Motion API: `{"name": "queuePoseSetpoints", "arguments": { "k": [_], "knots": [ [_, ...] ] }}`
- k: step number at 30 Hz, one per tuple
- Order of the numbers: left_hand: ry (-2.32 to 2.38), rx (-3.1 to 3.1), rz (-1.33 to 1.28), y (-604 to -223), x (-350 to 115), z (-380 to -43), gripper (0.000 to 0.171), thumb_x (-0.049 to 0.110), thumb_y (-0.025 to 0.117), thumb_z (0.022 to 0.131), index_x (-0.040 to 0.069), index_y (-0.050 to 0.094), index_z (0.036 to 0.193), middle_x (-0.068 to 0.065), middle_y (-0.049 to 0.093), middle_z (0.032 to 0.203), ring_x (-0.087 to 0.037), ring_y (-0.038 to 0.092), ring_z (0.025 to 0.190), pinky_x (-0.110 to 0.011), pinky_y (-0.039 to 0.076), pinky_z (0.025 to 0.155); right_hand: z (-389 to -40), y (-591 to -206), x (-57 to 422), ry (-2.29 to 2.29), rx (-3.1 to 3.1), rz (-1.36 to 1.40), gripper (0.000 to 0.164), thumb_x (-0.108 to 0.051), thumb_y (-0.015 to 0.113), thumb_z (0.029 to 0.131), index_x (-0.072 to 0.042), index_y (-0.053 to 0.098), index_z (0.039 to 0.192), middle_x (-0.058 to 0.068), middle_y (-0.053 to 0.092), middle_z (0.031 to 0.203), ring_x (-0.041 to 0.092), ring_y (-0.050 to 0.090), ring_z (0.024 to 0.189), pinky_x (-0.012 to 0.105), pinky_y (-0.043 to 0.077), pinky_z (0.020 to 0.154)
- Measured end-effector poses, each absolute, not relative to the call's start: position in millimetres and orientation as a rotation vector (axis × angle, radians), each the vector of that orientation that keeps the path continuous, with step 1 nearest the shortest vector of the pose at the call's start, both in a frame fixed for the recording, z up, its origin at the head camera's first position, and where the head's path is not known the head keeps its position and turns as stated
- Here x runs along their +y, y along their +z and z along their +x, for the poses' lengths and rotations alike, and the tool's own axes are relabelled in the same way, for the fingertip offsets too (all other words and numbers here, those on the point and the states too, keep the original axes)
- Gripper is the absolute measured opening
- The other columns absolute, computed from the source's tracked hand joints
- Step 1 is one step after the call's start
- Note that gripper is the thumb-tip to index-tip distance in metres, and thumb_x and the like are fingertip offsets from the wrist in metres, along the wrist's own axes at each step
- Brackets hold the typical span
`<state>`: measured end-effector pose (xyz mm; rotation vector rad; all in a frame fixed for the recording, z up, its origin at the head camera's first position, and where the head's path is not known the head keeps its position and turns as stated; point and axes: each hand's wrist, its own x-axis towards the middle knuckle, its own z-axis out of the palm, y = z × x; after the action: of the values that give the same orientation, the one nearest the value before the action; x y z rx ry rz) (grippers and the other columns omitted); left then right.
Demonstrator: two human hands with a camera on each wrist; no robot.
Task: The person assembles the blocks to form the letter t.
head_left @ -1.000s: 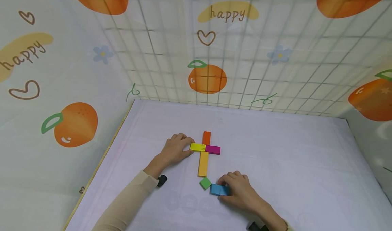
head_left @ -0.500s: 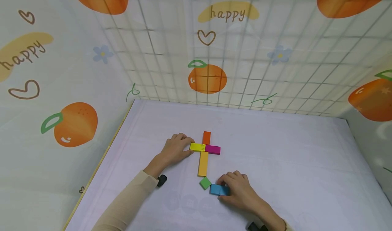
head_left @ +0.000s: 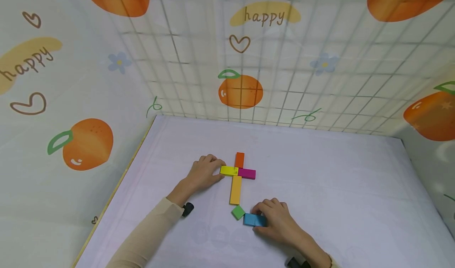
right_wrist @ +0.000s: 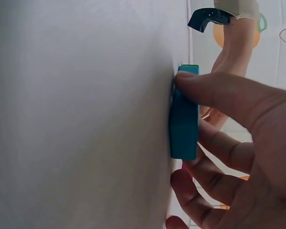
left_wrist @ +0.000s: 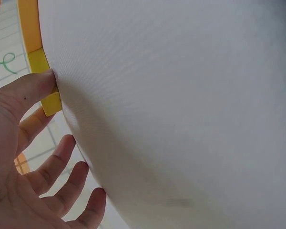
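Note:
My left hand (head_left: 203, 174) pinches the left end of a yellow block (head_left: 229, 171) between thumb and forefinger. In the left wrist view that yellow block (left_wrist: 51, 103) lies partly behind the thumb. A magenta block (head_left: 247, 174) meets its right end, an orange block (head_left: 239, 160) stands above the join, and a long amber block (head_left: 235, 190) runs down below it. Under the amber block a green block (head_left: 238, 212) lies turned like a diamond. Nearer the front, my right hand (head_left: 279, 221) pinches a blue block (head_left: 250, 220), whose top shows a seam; its right end is hidden by fingers.
All the blocks lie flat on a white tabletop (head_left: 337, 185). Cloth walls (head_left: 192, 90) printed with oranges, hearts and a grid rise behind and on both sides. A black wrist strap (head_left: 188, 209) shows by the left cuff.

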<state>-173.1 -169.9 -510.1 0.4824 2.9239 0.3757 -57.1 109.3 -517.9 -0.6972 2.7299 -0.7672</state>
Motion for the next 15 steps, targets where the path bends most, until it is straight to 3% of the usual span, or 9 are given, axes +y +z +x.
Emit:
{"name": "queuePoseSetpoints", "arguments": {
  "k": [9,15],
  "knots": [
    [0.37,2.925,0.489,-509.6,-170.1,-173.0,0.046,0.041,0.072,0.091,0.03,0.062,0.134,-0.003,0.053,0.132,-0.026,0.045,0.121,-0.047,0.042,0.095,-58.8,-518.7,110.6,-0.776,2.713,-0.704,0.041,-0.034,0.09,0.072,-0.025,0.068,0.105,-0.013,0.058,0.096,0.013,0.047,0.095,0.049,0.04,0.085],
    [0.404,2.907,0.461,-509.8,-172.9,-171.0,0.059,0.042,0.073,0.09,0.025,0.053,0.143,-0.008,0.05,0.138,-0.028,0.045,0.123,-0.049,0.042,0.098,-60.5,-516.3,115.4,-0.815,2.67,-0.753,0.041,-0.038,0.087,0.077,-0.024,0.068,0.11,-0.012,0.059,0.103,0.013,0.048,0.098,0.045,0.038,0.084]
  ]
}}
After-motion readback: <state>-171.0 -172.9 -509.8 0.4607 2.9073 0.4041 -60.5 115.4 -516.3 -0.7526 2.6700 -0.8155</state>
